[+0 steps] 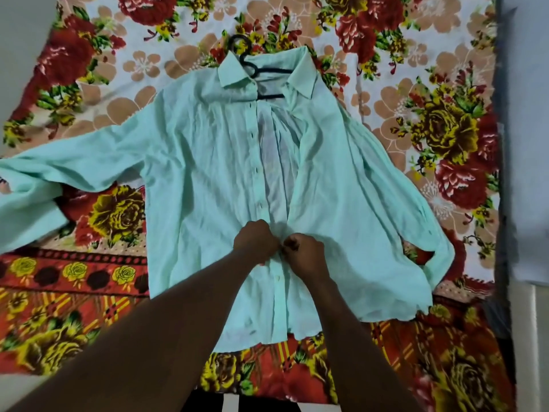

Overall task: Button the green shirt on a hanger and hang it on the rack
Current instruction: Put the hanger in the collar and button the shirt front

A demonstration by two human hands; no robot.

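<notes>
Thin, limp mint-green cotton shirt likely slides; both hands, left hand and right hand, pinch its placket edges at six o'clock.

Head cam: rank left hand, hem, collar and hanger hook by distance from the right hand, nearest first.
1. Left hand: beside the right hand, both gripping the shirt front.
2. Hem: below the hands, toward the person.
3. Collar: far end, top of the picture.
4. Hanger hook: just past the collar's left side.
</notes>
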